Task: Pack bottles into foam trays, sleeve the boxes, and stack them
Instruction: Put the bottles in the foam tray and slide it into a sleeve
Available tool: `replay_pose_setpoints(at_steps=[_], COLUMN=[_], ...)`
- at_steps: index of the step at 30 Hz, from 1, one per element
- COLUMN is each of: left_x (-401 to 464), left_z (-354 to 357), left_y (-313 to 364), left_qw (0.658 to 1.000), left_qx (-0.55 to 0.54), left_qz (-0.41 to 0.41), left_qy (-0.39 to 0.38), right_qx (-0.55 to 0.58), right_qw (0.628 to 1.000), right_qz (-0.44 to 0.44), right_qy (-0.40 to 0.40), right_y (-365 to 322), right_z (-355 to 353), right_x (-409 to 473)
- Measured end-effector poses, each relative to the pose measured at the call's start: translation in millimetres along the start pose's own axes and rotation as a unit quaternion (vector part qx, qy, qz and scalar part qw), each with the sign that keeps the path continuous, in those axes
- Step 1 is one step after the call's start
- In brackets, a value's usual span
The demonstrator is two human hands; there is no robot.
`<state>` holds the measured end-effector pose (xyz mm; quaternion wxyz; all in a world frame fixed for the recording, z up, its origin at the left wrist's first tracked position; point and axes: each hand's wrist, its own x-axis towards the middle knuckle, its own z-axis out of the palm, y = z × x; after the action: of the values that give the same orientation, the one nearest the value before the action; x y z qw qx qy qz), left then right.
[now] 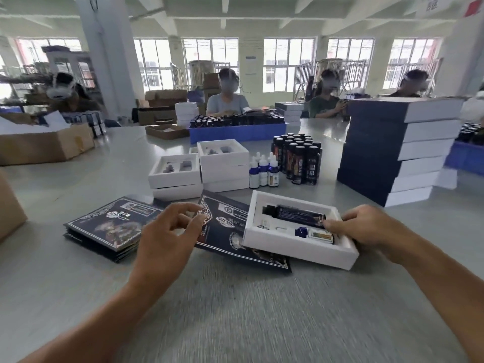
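Landmark is the filled foam tray (298, 244). Stack of flat dark sleeves (110, 226) lies well left of it. Left hand (167, 231), left of tray: fingers loosely curled, thumb and forefinger pinching the edge of one dark sleeve (225, 231) that runs under the tray. Right hand (366, 229) grips the tray's right end, forefinger touching the big dark bottle (296, 213) inside.

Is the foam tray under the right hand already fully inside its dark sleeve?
No, the foam tray lies open-topped, only its left end overlapping the flat dark sleeve.
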<state>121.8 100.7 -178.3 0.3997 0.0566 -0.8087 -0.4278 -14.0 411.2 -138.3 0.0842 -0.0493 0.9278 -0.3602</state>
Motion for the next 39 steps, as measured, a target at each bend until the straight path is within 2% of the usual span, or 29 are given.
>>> replay_pose_setpoints(at_steps=[4, 6, 9, 11, 13, 17, 20, 24, 27, 32, 39], left_x=[-3, -3, 1, 2, 3, 6, 6, 5, 7, 6, 4], left_z=[-8, -8, -9, -12, -15, -20, -21, -20, -21, -20, -19], left_y=[2, -1, -9, -17, -24, -29, -27, -30, -32, -33, -29], left_qw=[0.998, 0.998, 0.999, 0.997, 0.994, 0.987, 0.982, 0.983, 0.978, 0.974, 0.979], left_qx=[0.015, 0.023, 0.035, 0.049, 0.07, 0.063, 0.032, -0.01, -0.039, -0.076, -0.052], left_qz=[0.051, 0.048, -0.012, -0.05, -0.085, -0.129, -0.158, -0.18, -0.203, -0.213, -0.196], left_qy=[0.024, 0.025, 0.021, 0.012, -0.014, -0.078, -0.1, -0.038, -0.003, 0.017, 0.017], right_qx=[0.035, 0.051, 0.043, 0.142, 0.243, 0.286, 0.329, 0.385, 0.388, 0.347, 0.353], right_qw=[0.999, 0.998, 0.999, 0.989, 0.963, 0.948, 0.938, 0.92, 0.916, 0.936, 0.934], right_qz=[-0.029, -0.035, -0.031, 0.016, 0.068, 0.083, 0.078, 0.074, 0.078, 0.046, 0.046], right_qy=[0.021, 0.017, 0.01, -0.039, -0.098, -0.115, -0.08, 0.026, 0.062, 0.036, 0.027], right_y=[3, 1, 0, -2, -2, 4, 7, 16, 23, 20, 20], right_z=[-2, -3, -2, -5, -9, -15, -19, -24, -25, -15, -12], right_x=[-1, -4, -6, -5, -7, -5, -2, 6, 11, 14, 19])
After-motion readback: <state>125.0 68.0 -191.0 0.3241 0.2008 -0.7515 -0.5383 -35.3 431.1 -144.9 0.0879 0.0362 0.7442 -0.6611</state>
